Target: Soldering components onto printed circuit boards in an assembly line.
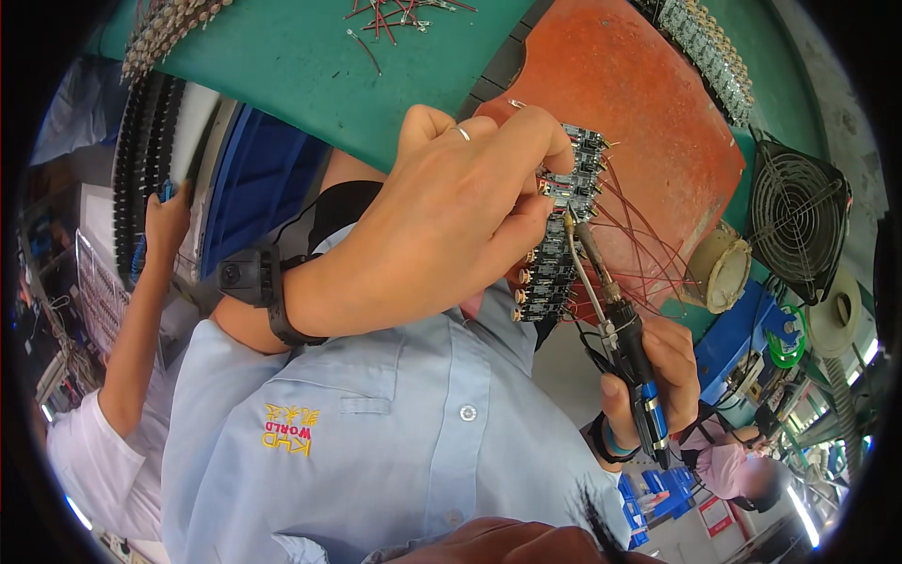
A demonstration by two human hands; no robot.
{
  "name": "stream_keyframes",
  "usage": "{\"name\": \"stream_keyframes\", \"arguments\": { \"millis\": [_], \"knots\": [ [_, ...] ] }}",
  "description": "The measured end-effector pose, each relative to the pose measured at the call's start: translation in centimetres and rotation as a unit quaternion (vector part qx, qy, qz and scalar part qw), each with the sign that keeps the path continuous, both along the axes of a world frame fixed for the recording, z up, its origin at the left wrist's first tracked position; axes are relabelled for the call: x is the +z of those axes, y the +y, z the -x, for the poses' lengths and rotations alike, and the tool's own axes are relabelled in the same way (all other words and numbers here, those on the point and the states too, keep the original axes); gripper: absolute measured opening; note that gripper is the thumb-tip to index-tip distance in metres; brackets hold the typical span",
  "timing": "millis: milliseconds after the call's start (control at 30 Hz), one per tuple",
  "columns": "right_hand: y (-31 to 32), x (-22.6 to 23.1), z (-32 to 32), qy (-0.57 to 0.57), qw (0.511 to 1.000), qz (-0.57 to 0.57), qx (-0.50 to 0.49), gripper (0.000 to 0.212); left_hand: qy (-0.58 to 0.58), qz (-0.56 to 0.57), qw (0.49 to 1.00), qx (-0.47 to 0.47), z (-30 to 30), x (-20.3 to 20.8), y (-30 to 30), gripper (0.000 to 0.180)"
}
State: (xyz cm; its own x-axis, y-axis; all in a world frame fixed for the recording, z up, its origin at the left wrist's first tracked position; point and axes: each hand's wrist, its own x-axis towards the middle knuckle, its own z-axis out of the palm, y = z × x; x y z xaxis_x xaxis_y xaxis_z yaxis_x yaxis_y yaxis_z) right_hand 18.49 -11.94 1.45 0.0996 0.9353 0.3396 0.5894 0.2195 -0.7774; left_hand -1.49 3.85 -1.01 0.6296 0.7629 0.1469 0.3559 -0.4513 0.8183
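A strip of small black circuit boards stands side by side in front of me, with thin dark red wires trailing from its right side. My left hand is over the upper part of the strip, thumb and forefinger pinched against the boards. A small metal wire end sticks out past its knuckles, apparently from a wire in the pinch; most of that wire is hidden. In my right hand is a soldering iron with a thin feed tube beside it. Its tip meets the boards just below my left fingertips.
An orange-red board lies on the green table. Loose red wires are heaped at the far edge. More board strips stand far right and far left. A round pot and a black fan are at right. Another person's arm reaches up at left.
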Motion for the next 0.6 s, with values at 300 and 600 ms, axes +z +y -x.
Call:
{"name": "stream_keyframes", "arguments": {
  "millis": [300,600],
  "knots": [
    [-0.7,-0.2,-0.5,0.002,0.999,-0.033,-0.029,0.05,0.011,-0.016,1.0,-0.001,0.1,-0.1,-0.1,0.023],
    [-7.1,-4.4,-6.3,0.243,0.92,-0.123,-0.282,0.046,0.005,0.001,1.0,-0.001,0.0,0.1,-0.1,0.023]
  ]
}}
